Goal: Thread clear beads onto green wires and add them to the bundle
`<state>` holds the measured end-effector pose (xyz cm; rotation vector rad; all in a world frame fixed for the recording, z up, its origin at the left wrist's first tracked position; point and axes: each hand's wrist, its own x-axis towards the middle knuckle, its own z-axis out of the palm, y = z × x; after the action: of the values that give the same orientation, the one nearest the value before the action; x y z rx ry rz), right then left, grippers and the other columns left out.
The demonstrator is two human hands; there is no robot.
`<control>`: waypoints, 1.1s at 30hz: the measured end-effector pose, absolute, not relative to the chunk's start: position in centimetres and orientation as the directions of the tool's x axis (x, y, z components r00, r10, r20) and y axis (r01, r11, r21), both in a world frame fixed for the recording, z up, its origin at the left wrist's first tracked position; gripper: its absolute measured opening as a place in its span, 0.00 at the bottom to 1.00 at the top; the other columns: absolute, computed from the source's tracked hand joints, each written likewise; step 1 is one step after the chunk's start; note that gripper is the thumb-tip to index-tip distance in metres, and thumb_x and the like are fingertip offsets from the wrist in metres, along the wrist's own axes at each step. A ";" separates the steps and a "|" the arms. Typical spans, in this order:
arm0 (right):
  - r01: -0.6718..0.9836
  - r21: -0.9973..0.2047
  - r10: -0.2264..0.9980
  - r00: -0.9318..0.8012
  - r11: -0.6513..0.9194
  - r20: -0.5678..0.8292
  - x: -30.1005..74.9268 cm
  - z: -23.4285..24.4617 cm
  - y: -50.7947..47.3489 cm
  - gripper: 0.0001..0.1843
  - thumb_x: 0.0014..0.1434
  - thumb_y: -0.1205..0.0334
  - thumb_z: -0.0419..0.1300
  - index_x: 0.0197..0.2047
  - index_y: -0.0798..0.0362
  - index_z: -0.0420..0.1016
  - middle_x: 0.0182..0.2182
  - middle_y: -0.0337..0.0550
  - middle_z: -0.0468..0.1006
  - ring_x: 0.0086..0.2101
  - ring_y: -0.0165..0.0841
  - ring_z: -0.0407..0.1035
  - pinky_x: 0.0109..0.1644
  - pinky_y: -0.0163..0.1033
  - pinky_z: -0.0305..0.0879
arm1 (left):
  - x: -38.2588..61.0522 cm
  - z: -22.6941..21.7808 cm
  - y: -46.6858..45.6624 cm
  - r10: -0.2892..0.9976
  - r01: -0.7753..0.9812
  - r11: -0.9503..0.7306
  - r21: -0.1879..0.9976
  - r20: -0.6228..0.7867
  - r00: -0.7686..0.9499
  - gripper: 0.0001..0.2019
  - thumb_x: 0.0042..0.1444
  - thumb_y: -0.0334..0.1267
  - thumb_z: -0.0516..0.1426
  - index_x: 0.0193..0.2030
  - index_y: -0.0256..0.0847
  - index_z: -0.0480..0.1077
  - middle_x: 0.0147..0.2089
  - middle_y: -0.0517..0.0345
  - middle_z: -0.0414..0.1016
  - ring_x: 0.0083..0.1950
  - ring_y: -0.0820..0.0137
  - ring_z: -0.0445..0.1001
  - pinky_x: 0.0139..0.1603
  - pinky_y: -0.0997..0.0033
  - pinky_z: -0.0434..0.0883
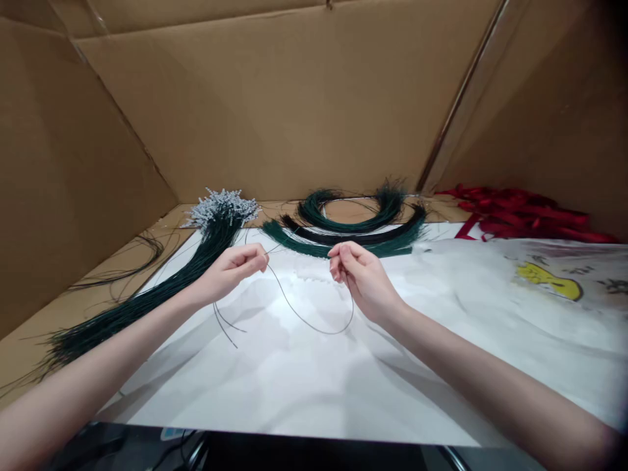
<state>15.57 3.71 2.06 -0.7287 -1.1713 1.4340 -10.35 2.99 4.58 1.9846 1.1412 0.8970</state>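
Observation:
A thin dark strand [314, 329] hangs in a slack loop between my two hands, above the white sheet. My left hand [244, 263] is closed in a pinch on one part of it, and thin loose ends dangle below that wrist. With fingertips pressed together, my right hand [357, 271] grips the strand's other side. Whether it is wire or thread I cannot tell. Just behind and between the hands, a patch of small whitish bits [314, 269] lies on the sheet, too faint to make out. My left forearm passes in front of a long bundle of dark green strands [196, 268] with pale, beaded-looking tips [223, 206].
Curved bundles of green [387, 250] and black strands [343, 237] lie at the back, near a looped green bundle [353, 226]. Red ribbon [530, 212] is heaped at back right, behind a clear plastic bag [481, 281] with a yellow print. Cardboard walls [294, 104] enclose the white sheet [294, 399].

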 end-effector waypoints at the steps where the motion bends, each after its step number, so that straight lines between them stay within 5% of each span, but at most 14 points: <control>1: -0.350 -0.933 0.954 -0.240 0.088 0.180 15.4 2.0 3.1 0.15 0.60 0.49 0.63 0.33 0.54 0.74 0.24 0.37 0.71 0.24 0.26 0.63 0.29 0.33 0.59 | -10.3 4.4 2.5 0.894 0.424 -0.396 0.814 0.237 0.381 0.18 0.65 0.49 0.53 0.29 0.39 0.66 0.28 0.60 0.62 0.27 0.74 0.54 0.27 0.72 0.53; 6: -0.320 -0.942 0.938 -0.287 0.099 0.196 15.0 1.8 2.1 0.15 0.60 0.51 0.63 0.35 0.55 0.76 0.27 0.38 0.72 0.27 0.26 0.65 0.31 0.34 0.59 | -9.9 4.0 0.7 0.890 0.394 -0.406 0.825 0.261 0.373 0.18 0.66 0.48 0.52 0.29 0.38 0.66 0.27 0.62 0.61 0.27 0.75 0.54 0.28 0.72 0.53; 12: -0.191 -0.981 0.861 -0.497 0.012 0.108 14.6 2.3 0.3 0.17 0.66 0.50 0.56 0.38 0.56 0.75 0.21 0.30 0.55 0.20 0.22 0.45 0.23 0.33 0.39 | -8.2 4.5 -1.1 0.843 0.416 -0.484 0.770 0.283 0.458 0.17 0.67 0.46 0.51 0.30 0.37 0.67 0.25 0.63 0.59 0.27 0.76 0.56 0.28 0.73 0.53; 19: 0.010 -0.998 0.716 -0.697 0.063 0.038 14.5 3.3 -3.8 0.13 0.60 0.58 0.65 0.29 0.57 0.73 0.20 0.31 0.56 0.22 0.23 0.49 0.25 0.33 0.43 | -6.9 4.0 -2.2 0.795 0.384 -0.523 0.761 0.272 0.543 0.16 0.68 0.44 0.50 0.31 0.37 0.66 0.24 0.64 0.60 0.26 0.76 0.57 0.28 0.73 0.55; 27: 0.232 -0.967 0.508 -0.849 0.109 -0.147 17.9 3.3 -7.2 0.11 0.60 0.61 0.63 0.29 0.58 0.75 0.19 0.33 0.62 0.22 0.22 0.55 0.25 0.29 0.50 | -12.5 3.4 -0.5 0.875 0.317 -0.471 0.823 0.390 0.288 0.16 0.67 0.44 0.53 0.30 0.38 0.67 0.27 0.61 0.61 0.27 0.75 0.55 0.27 0.71 0.51; 33: 0.306 -0.937 0.468 -0.862 0.170 -0.197 17.7 3.6 -7.1 0.13 0.64 0.60 0.58 0.29 0.57 0.73 0.21 0.34 0.63 0.24 0.23 0.56 0.26 0.29 0.50 | -11.8 3.4 -1.6 0.863 0.212 -0.438 0.874 0.342 0.372 0.16 0.67 0.45 0.53 0.29 0.39 0.67 0.27 0.60 0.60 0.27 0.74 0.54 0.27 0.69 0.51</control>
<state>17.73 -7.08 3.60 -0.7648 -2.2950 1.7831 -11.82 -1.57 3.43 1.8710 0.9330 1.0818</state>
